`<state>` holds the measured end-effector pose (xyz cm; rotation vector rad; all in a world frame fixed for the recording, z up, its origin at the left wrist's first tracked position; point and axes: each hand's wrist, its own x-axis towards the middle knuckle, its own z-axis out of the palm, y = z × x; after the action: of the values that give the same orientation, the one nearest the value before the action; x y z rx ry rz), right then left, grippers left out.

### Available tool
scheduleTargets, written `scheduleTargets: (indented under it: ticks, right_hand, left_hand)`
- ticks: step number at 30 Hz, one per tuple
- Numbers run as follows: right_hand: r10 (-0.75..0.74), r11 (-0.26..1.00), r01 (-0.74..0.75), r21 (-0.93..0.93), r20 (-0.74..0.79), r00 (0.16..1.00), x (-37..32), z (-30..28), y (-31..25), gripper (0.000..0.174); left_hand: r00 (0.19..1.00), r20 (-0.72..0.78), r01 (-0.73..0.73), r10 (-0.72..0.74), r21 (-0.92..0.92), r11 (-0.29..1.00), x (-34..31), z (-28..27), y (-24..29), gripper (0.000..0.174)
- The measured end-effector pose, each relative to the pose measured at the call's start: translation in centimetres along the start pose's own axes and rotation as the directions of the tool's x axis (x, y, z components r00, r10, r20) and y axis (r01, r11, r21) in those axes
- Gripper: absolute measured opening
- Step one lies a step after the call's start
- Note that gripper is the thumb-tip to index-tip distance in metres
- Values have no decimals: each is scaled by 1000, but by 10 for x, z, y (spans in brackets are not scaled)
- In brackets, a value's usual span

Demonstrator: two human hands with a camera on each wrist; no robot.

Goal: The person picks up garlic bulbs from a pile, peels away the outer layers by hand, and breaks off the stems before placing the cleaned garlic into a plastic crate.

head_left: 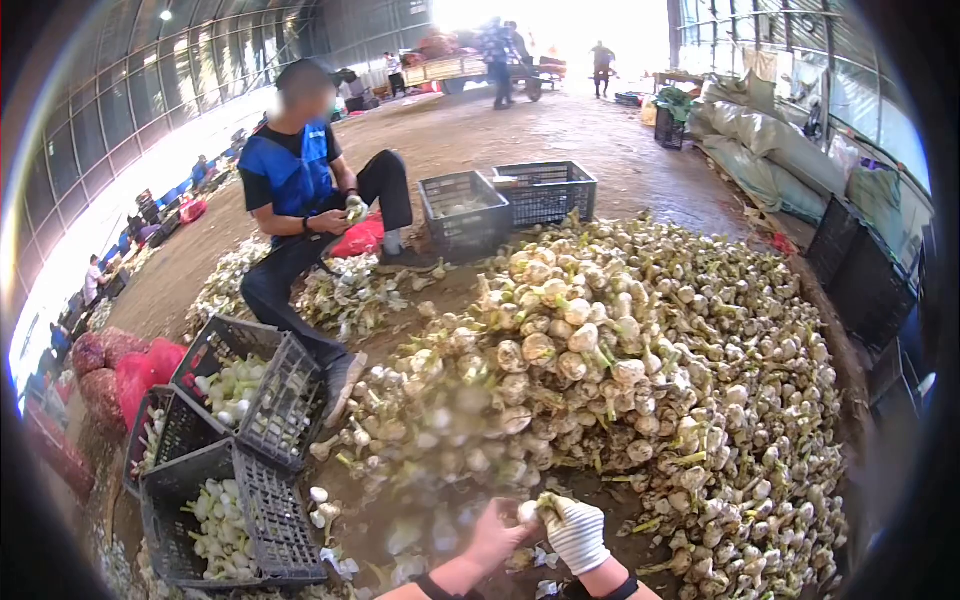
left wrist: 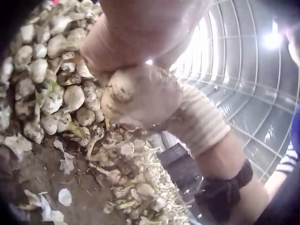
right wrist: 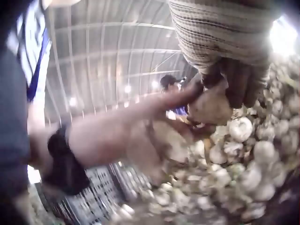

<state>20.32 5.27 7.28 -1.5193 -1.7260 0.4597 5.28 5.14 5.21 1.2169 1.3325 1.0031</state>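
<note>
Both hands meet over the ground beside the garlic heap. My bare left hand (head_left: 495, 535) grips a whitish garlic bulb (head_left: 528, 512) from the left. On the right, my hand in a striped white glove (head_left: 577, 537) pinches the garlic's upper part. The left wrist view shows the bulb (left wrist: 143, 96) close up, between the bare fingers (left wrist: 140, 33) and the glove (left wrist: 201, 117). In the right wrist view the gloved hand (right wrist: 225, 37) holds garlic (right wrist: 211, 105) against the left hand (right wrist: 136, 136); a pale, blurred piece (right wrist: 171, 140) shows at the left hand.
A large garlic heap (head_left: 740, 400) spreads ahead and right. Black crates (head_left: 285, 535) with trimmed bulbs stand at the left. Opposite sits a person in a blue vest (head_left: 275, 170), beside two more crates (head_left: 465, 225). Peelings and loose bulbs (head_left: 325, 515) lie on the ground.
</note>
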Motion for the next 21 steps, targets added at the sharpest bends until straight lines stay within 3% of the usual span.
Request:
scheduleTargets:
  ticks: [1,2,3,5,6,9,10,11,12,13,14,15,17,18,19,21]
  right_hand:
    - [41,997,-43,59,37,998,-3,0,1,11]
    - [187,937,-217,274,132,973,-5,-4,4,12]
    - [331,852,-414,321,282,900,-5,-13,1,15]
    - [409,609,-571,550,399,821,-11,-13,14,18]
    - [391,456,-563,689,413,822,-14,-13,15,21]
    - [412,412,-595,690,442,797,-16,-16,7,21]
    - [404,488,-571,660,409,818,-17,-20,-1,20]
    - [406,486,-577,657,415,814,-19,-20,-6,20]
    - [365,616,-521,590,373,853,-20,-19,-11,20]
    - [315,731,-454,510,338,887,-22,-19,-17,19]
    - [311,771,-432,468,315,897,-19,-23,-27,17]
    - [334,695,-463,551,323,886,-19,-19,-28,16]
    - [297,745,-390,541,253,921,-20,-11,-22,15]
    - [313,808,-356,469,169,935,-20,-3,-16,10]
    - [264,942,-280,185,108,959,-22,10,4,12]
    - [260,964,-253,-84,99,960,-27,25,29,15]
  left_hand:
    - [987,97,140,-129,-119,983,-4,-4,3,42]
    - [948,212,285,-239,-221,933,-8,-8,10,41]
    - [948,206,286,-242,-222,932,-10,-13,8,41]
    - [878,414,388,-240,-322,864,-7,-27,1,44]
    - [821,504,444,-269,-267,855,-7,-34,-3,48]
    - [794,555,424,-247,-215,880,-9,-41,-3,51]
    - [867,443,342,-228,-197,919,-11,-36,0,48]
    - [866,441,348,-234,-197,916,-13,-36,-1,48]
    - [946,321,22,-32,35,999,-15,-37,-3,42]
    - [944,258,-279,205,297,913,-18,-38,-4,36]
    - [968,136,-236,210,220,947,-22,-33,3,26]
    - [971,136,-224,198,219,950,-26,-32,4,26]
    - [994,75,-95,82,199,975,-31,-31,4,25]
    - [984,57,-178,169,205,962,-34,-31,-1,23]
    - [985,58,-173,164,206,963,-38,-30,-3,23]
    - [969,68,-241,236,69,968,-49,-30,14,24]
